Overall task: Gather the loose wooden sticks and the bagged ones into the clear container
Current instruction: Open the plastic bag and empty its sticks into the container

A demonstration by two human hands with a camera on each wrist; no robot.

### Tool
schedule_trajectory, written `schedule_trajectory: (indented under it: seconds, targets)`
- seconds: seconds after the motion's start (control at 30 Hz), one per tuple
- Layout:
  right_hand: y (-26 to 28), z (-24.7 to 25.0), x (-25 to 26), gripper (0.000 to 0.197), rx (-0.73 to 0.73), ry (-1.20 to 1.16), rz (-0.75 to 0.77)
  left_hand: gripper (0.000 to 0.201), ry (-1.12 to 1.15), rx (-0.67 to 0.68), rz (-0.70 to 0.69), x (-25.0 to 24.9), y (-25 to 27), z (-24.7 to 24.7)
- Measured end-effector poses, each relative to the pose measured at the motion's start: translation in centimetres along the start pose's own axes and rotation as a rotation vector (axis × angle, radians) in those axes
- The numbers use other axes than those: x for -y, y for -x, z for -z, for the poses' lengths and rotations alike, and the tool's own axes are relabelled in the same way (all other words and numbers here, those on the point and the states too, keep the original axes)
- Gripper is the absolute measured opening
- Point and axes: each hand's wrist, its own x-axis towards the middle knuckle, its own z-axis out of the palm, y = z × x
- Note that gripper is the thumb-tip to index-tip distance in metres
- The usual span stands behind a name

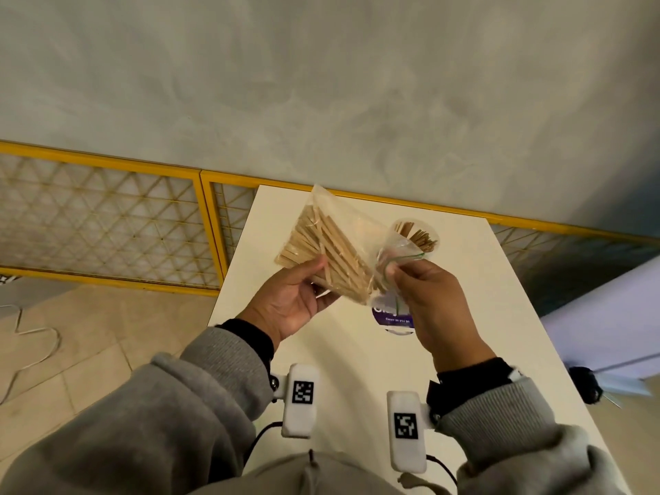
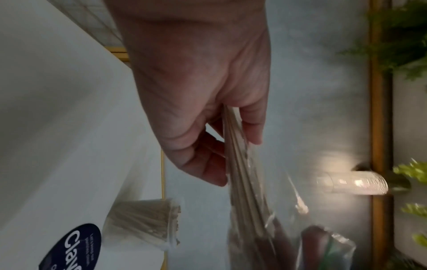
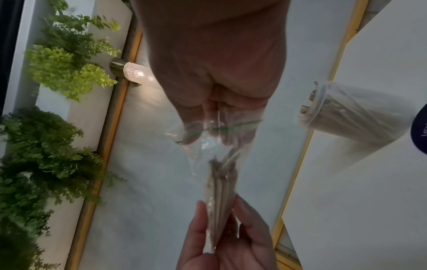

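White tabletop [image 1: 464, 316] set against a yellow-framed lattice railing, clear container [image 1: 416, 235] of wooden sticks standing upright near its far edge, round purple sticker [image 1: 393, 317] with white lettering lying flat nearer the middle

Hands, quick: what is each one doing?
Left hand: grips the bag of sticks.
Right hand: pinches the bag's zip end.

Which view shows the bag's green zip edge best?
Right wrist: the green zip edge crosses mid-frame, pinched by the right hand. Head shows only a short green line; left wrist shows it blurred at the bottom.
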Motion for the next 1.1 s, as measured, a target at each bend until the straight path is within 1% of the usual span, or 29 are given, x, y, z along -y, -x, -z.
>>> schedule_trajectory:
  seconds: [0.07, 0.13, 0.2, 0.27, 0.33, 0.4, 0.5, 0.53, 0.57, 0.6, 0.63, 0.7, 0.73, 0.8, 0.83, 0.9, 0.97, 1.03, 1.1]
  targets:
    - [0.2, -0.4, 0.4, 0.020, 0.041, 0.002, -0.006, 0.014, -0.090, -0.012, 0.027, 0.4, 0.1, -0.3]
    - [0.2, -0.6, 0.6, 0.019, 0.083, 0.039, -0.019, 0.016, -0.156, -0.025, 0.041, 0.6, 0.1, -0.6]
    - [0.0, -0.6, 0.3, 0.016, 0.122, 0.135, -0.061, 0.017, -0.219, -0.015, 0.046, 0.7, 0.2, -0.8]
    - [-0.2, -0.4, -0.1, 0.012, 0.197, 0.181, -0.114, 0.010, -0.260, 0.010, 0.050, 0.8, 0.3, -0.9]
    - [-0.6, -0.2, -0.8, 0.031, 0.278, 0.076, -0.205, 0.010, -0.299, 0.038, 0.066, 0.9, 0.5, -0.9]
    - [-0.5, -0.1, -1.1, 0.045, 0.309, -0.030, -0.280, 0.011, -0.373, 0.064, 0.083, 1.1, 0.7, -1.1]
    - [-0.3, -0.2, -1.4, 0.053, 0.238, 0.048, -0.284, 0.009, -0.501, 0.073, 0.102, 1.3, 0.7, -1.3]
    - [-0.4, -0.1, -1.6, 0.049, 0.217, 0.067, -0.265, 0.009, -0.522, 0.061, 0.097, 1.5, 0.6, -1.3]
    - [-0.4, -0.1, -1.5, 0.036, 0.201, 0.058, -0.254, 0.008, -0.527, 0.037, 0.092, 1.5, 0.5, -1.3]
    - [-0.5, 0.0, -1.5, 0.017, 0.183, 0.038, -0.258, 0.006, -0.515, 0.004, 0.086, 1.4, 0.4, -1.2]
    - [-0.7, 0.2, -1.6, 0.005, 0.173, 0.022, -0.273, 0.005, -0.493, -0.028, 0.084, 1.3, 0.4, -1.1]
    - [-0.8, 0.6, -1.4, 0.009, 0.217, -0.025, -0.275, 0.008, -0.473, -0.044, 0.089, 1.1, 0.3, -0.9]
    - [-0.9, 0.7, -1.5, 0.010, 0.252, -0.027, -0.275, 0.007, -0.490, -0.015, 0.105, 1.1, 0.5, -1.0]
    - [-1.1, 0.4, -1.7, 0.012, 0.307, 0.055, -0.266, 0.005, -0.553, 0.068, 0.126, 1.4, 0.6, -1.5]
    - [-1.1, 1.5, -2.1, 0.013, 0.291, 0.102, -0.274, 0.007, -0.569, 0.088, 0.143, 2.7, 0.5, -2.3]
    - [-1.6, 1.5, -2.5, 0.016, 0.266, 0.139, -0.288, 0.007, -0.571, 0.059, 0.121, 2.9, 0.4, -2.4]
    - [-2.0, 2.2, -3.0, 0.013, 0.235, 0.100, -0.304, 0.011, -0.507, -0.018, 0.097, 2.5, 0.2, -2.2]
    - [-2.2, 2.7, -2.9, 0.014, 0.203, 0.039, -0.370, 0.016, -0.442, -0.071, 0.086, 2.0, -0.1, -1.6]
    - [-2.4, 3.1, -3.2, 0.019, 0.222, -0.015, -0.396, 0.009, -0.464, -0.068, 0.103, 2.1, -0.3, -1.7]
